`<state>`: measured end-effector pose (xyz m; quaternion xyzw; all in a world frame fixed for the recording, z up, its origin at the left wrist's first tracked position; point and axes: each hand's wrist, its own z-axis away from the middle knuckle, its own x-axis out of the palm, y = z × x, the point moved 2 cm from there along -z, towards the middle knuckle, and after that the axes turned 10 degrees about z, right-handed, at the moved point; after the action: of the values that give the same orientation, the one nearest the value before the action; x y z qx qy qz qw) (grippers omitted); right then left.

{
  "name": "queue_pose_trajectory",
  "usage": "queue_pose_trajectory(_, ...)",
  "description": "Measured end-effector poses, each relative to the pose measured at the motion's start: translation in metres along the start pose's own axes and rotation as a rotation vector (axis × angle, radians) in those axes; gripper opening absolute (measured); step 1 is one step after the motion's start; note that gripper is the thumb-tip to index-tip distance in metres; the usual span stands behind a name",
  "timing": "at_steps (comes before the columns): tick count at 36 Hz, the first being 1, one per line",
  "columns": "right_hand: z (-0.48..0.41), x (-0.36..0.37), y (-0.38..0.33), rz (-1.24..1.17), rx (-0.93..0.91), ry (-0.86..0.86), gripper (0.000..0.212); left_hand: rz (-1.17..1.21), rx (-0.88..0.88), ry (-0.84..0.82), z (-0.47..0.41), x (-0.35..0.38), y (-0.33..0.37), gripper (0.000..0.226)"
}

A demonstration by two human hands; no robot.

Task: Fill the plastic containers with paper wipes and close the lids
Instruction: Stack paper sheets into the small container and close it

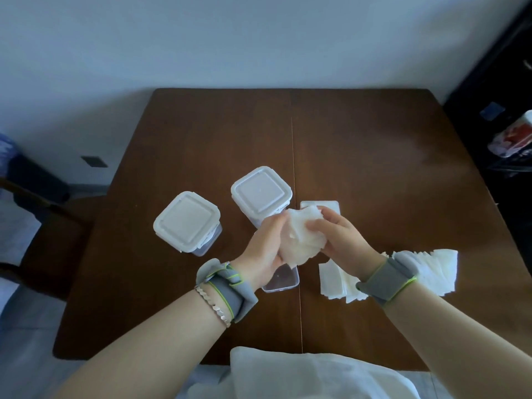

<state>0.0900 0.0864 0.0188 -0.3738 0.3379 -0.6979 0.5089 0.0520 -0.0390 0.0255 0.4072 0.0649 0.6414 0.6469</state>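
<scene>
Both hands hold a crumpled bundle of white paper wipes [302, 237] above the table. My left hand [266, 251] grips its left side and my right hand [339, 237] grips its right side. Just below the bundle stands an open clear plastic container [283, 280], mostly hidden by my left hand. Two more containers with white lids on stand on the table: one at the left [187, 220], one further back [260, 192]. A loose white lid [331, 205] lies flat behind my right hand. A fanned stack of flat wipes [431, 272] lies under my right wrist.
The brown wooden table [374, 154] has a seam down its middle. A dark chair [43, 226] stands at the left, dark furniture with a bag [512, 139] at the right. White cloth [302, 375] lies at the near edge.
</scene>
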Motion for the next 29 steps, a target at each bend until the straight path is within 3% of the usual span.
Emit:
queue_pose_trajectory(4,-0.001,-0.004,-0.001,-0.085,-0.035,0.033,0.020,0.265,-0.037,-0.077,-0.001,-0.007,0.000,0.024)
queue_pose_trajectory(7,0.001,-0.003,0.001,-0.091,-0.062,0.027,0.021,0.227,-0.028,-0.095,-0.004,-0.008,-0.003,0.025)
queue_pose_trajectory(14,0.004,-0.003,0.001,0.363,-0.173,0.209,0.019,0.122,-0.077,0.036,-0.012,-0.014,-0.011,0.030)
queue_pose_trajectory(21,0.004,-0.002,-0.002,0.668,-0.325,0.303,0.022,0.059,-0.083,0.026,-0.011,-0.018,-0.008,0.036)
queue_pose_trajectory(24,0.004,-0.005,-0.005,0.611,-0.357,0.362,0.026,0.110,-0.074,0.073,-0.009,-0.023,-0.007,0.031)
queue_pose_trajectory(26,0.005,-0.008,-0.010,0.400,-0.334,0.379,0.023,0.073,-0.039,0.097,-0.009,-0.028,-0.005,0.021)
queue_pose_trajectory(29,0.007,-0.010,-0.016,0.118,-0.262,0.237,0.019,-0.001,-0.001,0.103,-0.007,-0.032,-0.003,0.018)
